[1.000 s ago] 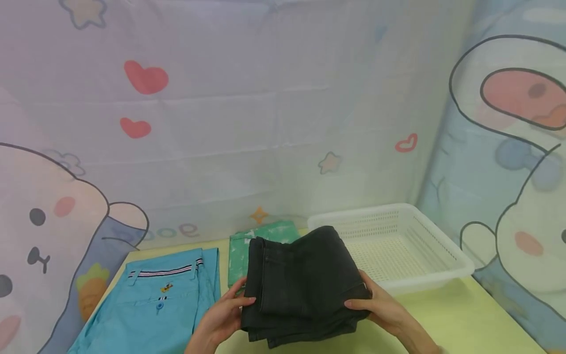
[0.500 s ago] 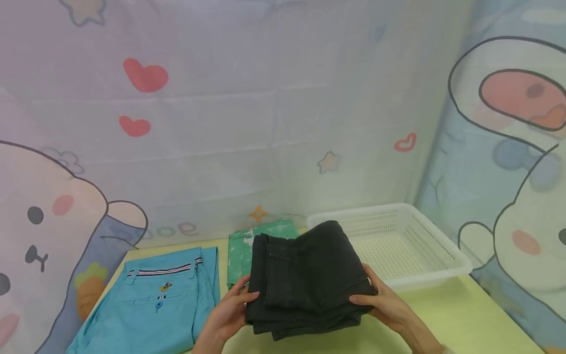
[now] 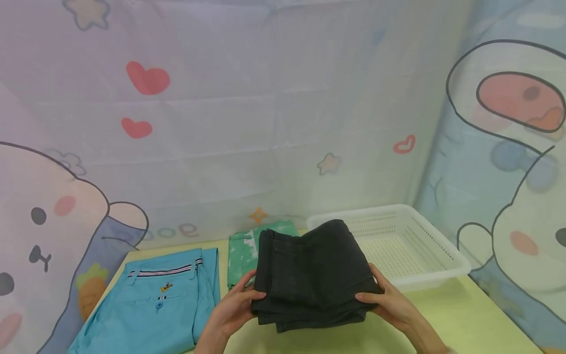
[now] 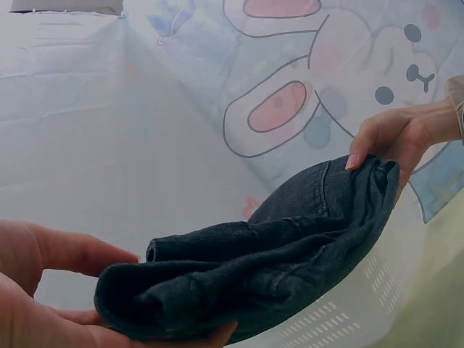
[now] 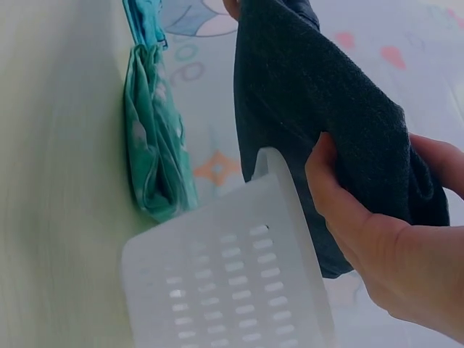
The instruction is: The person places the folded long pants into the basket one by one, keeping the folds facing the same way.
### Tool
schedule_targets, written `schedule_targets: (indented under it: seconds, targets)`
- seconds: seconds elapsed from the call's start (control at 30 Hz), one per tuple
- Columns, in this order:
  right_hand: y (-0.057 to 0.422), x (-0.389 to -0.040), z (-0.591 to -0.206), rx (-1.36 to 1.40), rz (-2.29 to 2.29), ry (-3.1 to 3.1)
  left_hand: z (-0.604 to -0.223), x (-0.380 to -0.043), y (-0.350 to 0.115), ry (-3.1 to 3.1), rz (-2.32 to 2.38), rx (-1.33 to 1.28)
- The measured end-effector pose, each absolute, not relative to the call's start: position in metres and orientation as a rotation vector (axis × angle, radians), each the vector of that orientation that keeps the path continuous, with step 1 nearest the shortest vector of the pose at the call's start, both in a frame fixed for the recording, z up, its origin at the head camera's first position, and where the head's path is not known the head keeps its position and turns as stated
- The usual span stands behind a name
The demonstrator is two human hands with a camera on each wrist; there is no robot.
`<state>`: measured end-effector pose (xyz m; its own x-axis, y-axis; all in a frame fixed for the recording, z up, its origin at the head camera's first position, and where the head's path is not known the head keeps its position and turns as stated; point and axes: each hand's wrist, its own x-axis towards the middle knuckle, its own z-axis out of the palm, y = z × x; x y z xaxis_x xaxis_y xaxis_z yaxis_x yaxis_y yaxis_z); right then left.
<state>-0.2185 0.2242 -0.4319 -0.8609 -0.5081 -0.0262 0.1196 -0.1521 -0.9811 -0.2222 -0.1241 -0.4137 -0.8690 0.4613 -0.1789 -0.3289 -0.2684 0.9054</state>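
Note:
Folded black jeans (image 3: 316, 278) hang in the air between both hands, in front of the white basket. At their left edge my left hand (image 3: 234, 307) pinches the layers, thumb on top and fingers beneath, as the left wrist view also shows. My right hand (image 3: 391, 302) grips the opposite edge, its thumb lying on the upper face. In the left wrist view the jeans (image 4: 254, 268) sag in a loose fold. The right wrist view has the jeans (image 5: 312, 109) beside the basket's rim, apart from the tabletop.
A white perforated basket (image 3: 435, 278) stands at the back right of the yellow-green table (image 3: 486, 314). Light blue trousers (image 3: 150, 305) lie at the left. A folded green and white garment (image 3: 239, 260) lies at the back, partly behind the jeans. A cartoon-printed curtain (image 3: 247, 118) closes off the back.
Both hands have carried the black jeans slightly right and up in the head view, with the same hold. The basket and the other garments stay put.

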Motion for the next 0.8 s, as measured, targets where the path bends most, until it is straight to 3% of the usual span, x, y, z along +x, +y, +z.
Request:
schedule_targets:
  seconds: [0.8]
  targets:
    - [0.257, -0.218, -0.424, -0.372, -2.033, 1.946, -0.406, -0.23, -0.09, 1.697, 2.102, 0.202]
